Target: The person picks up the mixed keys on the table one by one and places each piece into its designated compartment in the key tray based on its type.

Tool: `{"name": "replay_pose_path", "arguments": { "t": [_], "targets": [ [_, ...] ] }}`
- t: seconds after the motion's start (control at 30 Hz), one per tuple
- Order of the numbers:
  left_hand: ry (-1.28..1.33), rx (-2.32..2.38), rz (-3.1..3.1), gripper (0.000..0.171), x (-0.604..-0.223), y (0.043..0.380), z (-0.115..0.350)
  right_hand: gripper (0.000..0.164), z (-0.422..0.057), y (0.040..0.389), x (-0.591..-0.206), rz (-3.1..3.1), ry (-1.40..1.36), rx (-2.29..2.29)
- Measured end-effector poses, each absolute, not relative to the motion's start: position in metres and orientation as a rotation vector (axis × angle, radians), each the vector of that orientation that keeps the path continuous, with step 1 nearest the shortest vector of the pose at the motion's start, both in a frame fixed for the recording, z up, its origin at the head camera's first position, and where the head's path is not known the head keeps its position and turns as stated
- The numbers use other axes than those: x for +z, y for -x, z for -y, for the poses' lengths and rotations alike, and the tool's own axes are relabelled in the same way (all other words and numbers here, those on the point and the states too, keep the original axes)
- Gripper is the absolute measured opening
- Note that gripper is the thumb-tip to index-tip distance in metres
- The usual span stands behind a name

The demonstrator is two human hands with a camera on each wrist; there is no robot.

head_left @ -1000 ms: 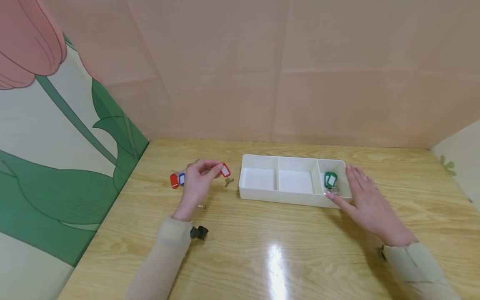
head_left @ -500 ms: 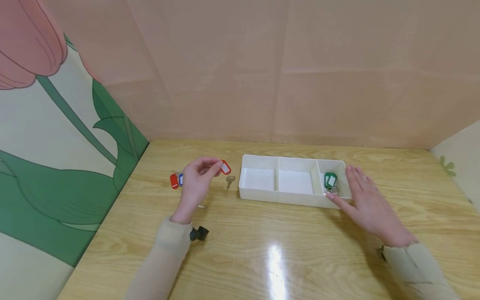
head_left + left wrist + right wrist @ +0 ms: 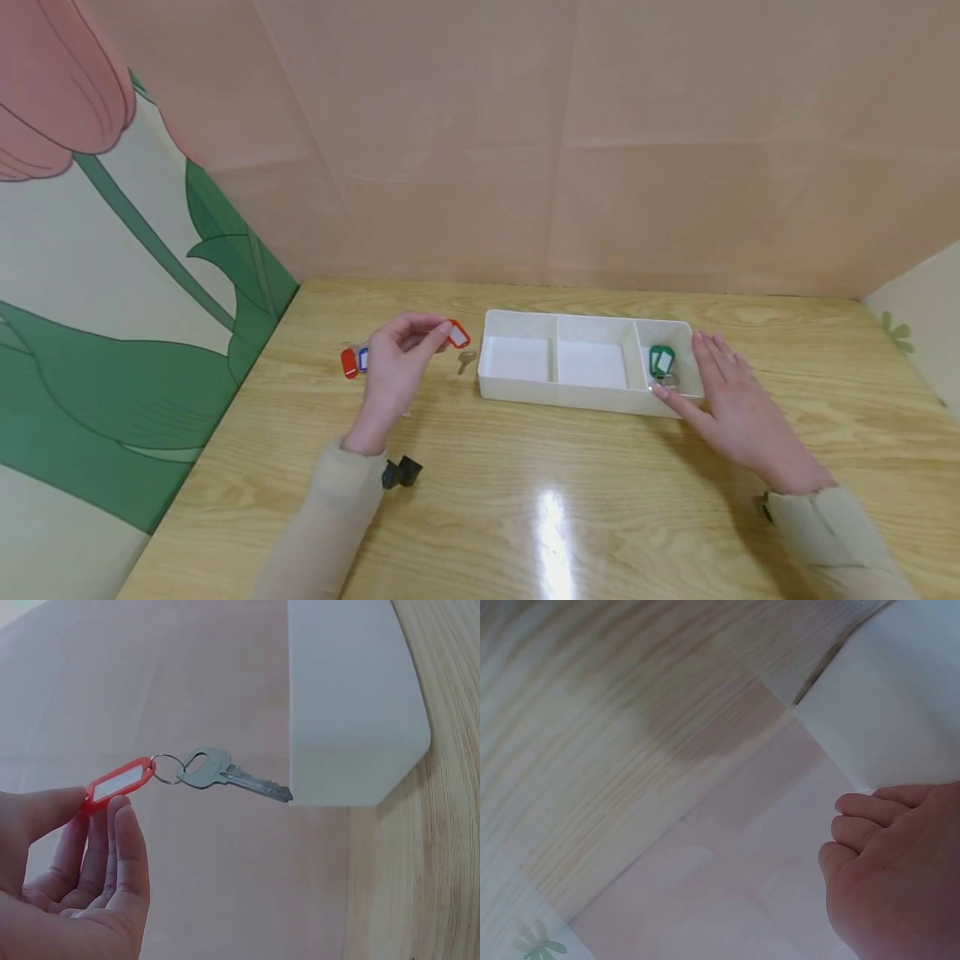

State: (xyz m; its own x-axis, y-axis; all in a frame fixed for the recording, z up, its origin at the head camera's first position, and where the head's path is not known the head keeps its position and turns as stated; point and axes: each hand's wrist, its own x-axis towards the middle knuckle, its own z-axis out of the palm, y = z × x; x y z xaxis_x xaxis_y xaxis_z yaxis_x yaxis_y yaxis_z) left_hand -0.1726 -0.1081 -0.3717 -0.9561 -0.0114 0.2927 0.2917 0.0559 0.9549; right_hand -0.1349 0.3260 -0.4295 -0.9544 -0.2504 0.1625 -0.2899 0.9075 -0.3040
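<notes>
Left hand [image 3: 396, 358], pinching a red key tag [image 3: 458, 334], has edged toward the divided tray [image 3: 555, 393], partly hiding a blue tag [image 3: 363, 359]; right hand [image 3: 738, 417], fingers loosely extended, touches the tray's end.

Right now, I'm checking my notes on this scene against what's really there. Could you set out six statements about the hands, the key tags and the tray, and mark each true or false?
1. The left hand pinches a red key tag with a key attached. True.
2. Green tags lie in the rightmost compartment of the white tray. True.
3. The key on the pinched tag is inside the tray. False: it hangs outside, near the tray's left end.
4. The right hand is at the tray's right end. True.
5. The tray has two compartments. False: it has three.
6. The other red tag lies beside a yellow one. False: beside it is a blue tag.
</notes>
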Motion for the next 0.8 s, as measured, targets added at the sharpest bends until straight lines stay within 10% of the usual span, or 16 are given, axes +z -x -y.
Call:
{"name": "replay_pose_path", "arguments": {
  "t": [0.8],
  "targets": [
    [0.358, -2.058, 2.076, 0.014, -0.363, 0.164, 0.092, 0.1, -0.325, 0.134, -0.427, 2.954, -0.414, 0.518]
  ]
}}
